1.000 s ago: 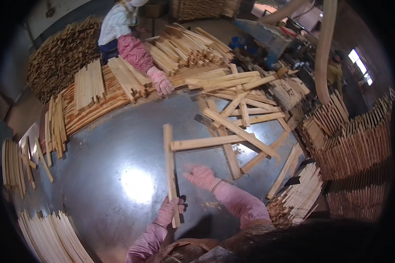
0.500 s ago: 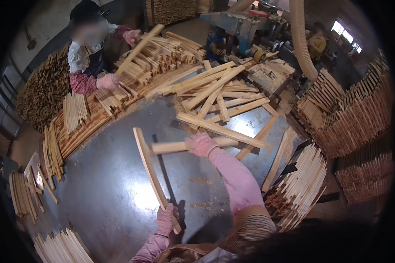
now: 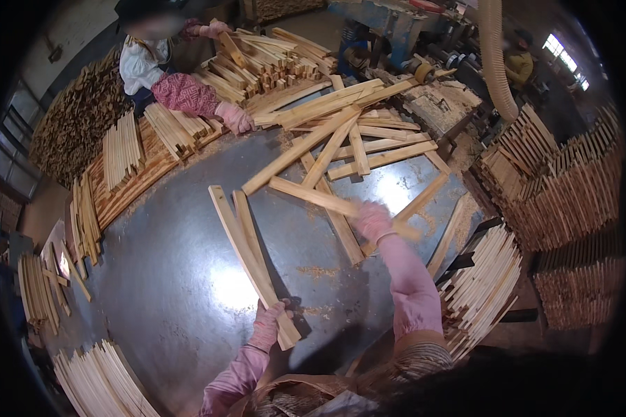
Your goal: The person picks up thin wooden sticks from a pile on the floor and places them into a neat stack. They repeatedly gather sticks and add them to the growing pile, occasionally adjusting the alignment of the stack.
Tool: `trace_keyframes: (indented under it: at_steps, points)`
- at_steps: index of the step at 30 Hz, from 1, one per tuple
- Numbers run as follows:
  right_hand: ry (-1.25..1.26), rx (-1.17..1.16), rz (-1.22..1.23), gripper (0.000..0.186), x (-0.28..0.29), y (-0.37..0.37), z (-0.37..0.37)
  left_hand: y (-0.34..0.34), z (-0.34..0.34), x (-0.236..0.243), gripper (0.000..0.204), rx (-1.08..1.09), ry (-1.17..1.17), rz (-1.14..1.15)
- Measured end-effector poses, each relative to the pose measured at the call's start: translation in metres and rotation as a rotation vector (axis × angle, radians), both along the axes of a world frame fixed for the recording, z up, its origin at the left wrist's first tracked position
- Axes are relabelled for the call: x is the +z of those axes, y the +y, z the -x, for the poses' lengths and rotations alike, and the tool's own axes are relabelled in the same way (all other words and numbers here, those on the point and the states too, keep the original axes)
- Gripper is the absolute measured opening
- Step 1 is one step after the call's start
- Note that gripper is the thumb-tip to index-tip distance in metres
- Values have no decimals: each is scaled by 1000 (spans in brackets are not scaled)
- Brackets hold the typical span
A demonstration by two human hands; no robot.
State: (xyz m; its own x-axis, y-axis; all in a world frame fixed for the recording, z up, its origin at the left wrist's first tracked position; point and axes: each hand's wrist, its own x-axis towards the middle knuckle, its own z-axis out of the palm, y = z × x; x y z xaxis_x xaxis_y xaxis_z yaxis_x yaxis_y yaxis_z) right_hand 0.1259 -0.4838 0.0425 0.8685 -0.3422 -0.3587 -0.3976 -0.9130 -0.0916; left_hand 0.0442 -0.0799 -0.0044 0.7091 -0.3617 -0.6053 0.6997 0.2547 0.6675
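Since half a second ago, the right hand [image 3: 374, 221] has swung away from the left hand's work toward 3 o'clock, and a second stick [image 3: 250, 228] now lies alongside the first stick [image 3: 244, 254]. At 7 o'clock the left hand [image 3: 266, 326] is clasped around the first stick near its lower end, the wood pointing up toward 11; whether it also pinches the second stick, I cannot tell. The right hand, slightly blurred, grasps a third stick [image 3: 313, 195] near its 4 o'clock end, beside the loose pile [image 3: 379, 161] at 1 o'clock on the metal table [image 3: 167, 264]. A co-worker's gloved hand [image 3: 235, 118] has dropped to the table's edge at 11. Bundles of sticks stand at 8 o'clock [image 3: 101, 379] and at 4 o'clock [image 3: 483, 292].
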Motion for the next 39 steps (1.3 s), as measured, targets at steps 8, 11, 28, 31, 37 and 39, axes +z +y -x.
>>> trace_keyframes:
  at_steps: [8, 11, 28, 31, 37, 39]
  points:
    - [-130, 238, -260, 50, -25, 168, 30, -2, 4, 13, 77, -54, 230, 465]
    - [-365, -144, 52, 55, -46, 99, 22, 8, 6, 15, 79, 7, 151, 359]
    - [-347, -379, -328, 61, -4, 136, 93, 27, 22, 17, 77, 101, 189, 664]
    - [-267, -873, 74, 88, -31, 41, 66, 43, 20, 10, 76, 49, 227, 596]
    - [-494, -1210, -234, 80, -78, -9, 86, 73, 15, 35, 82, 47, 137, 274]
    - [-773, -1080, -671, 76, -55, 53, 114, 93, 18, 55, 87, 114, 55, 171]
